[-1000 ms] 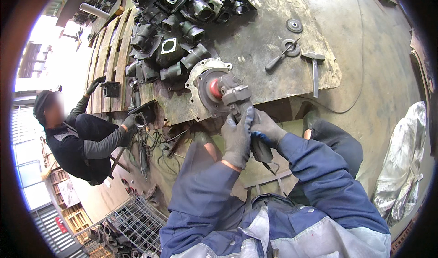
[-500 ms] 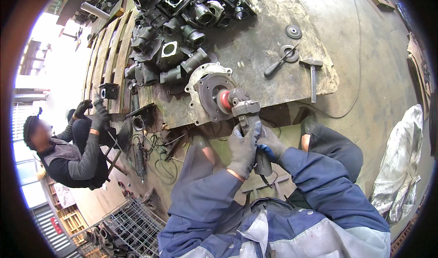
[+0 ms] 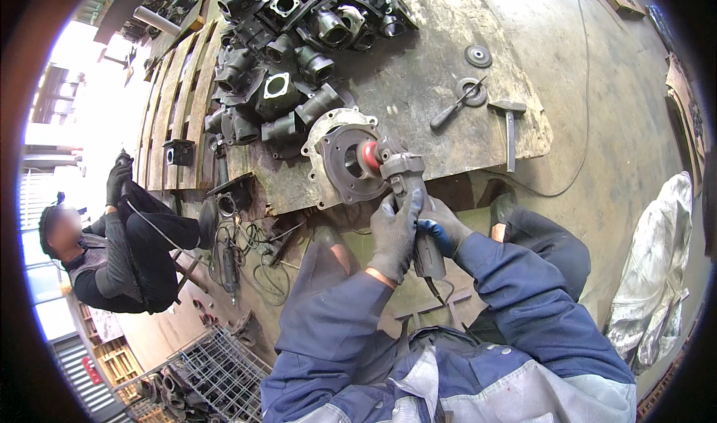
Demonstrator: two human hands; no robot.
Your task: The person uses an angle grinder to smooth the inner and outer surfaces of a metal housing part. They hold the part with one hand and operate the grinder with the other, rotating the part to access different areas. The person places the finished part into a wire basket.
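Both my hands wear grey gloves and close round the dark body of an angle grinder (image 3: 403,167). My left hand (image 3: 393,232) wraps it from the left, while my right hand (image 3: 442,226), with blue on its glove, grips it from the right. Its red-edged wheel (image 3: 367,158) is at the inner edge of a round metal housing (image 3: 334,163), which has a flange with bolt holes. The housing lies at the near edge of a worn board (image 3: 437,34). From the grinder's lower end a cord runs down toward my lap. Exact wheel contact is hard to make out.
Black castings (image 3: 280,45) are heaped at the board's far left. A hammer (image 3: 510,128), a dark-handled tool (image 3: 452,109) and a grinding disc (image 3: 478,56) lie on its right. Left, a co-worker (image 3: 123,251) sits beside a pallet (image 3: 172,87); cables (image 3: 269,277) lie between us.
The grinder and my hands have shifted slightly, the wheel staying at the housing's opening. The co-worker's raised hands have moved left, away from the black part on the pallet.
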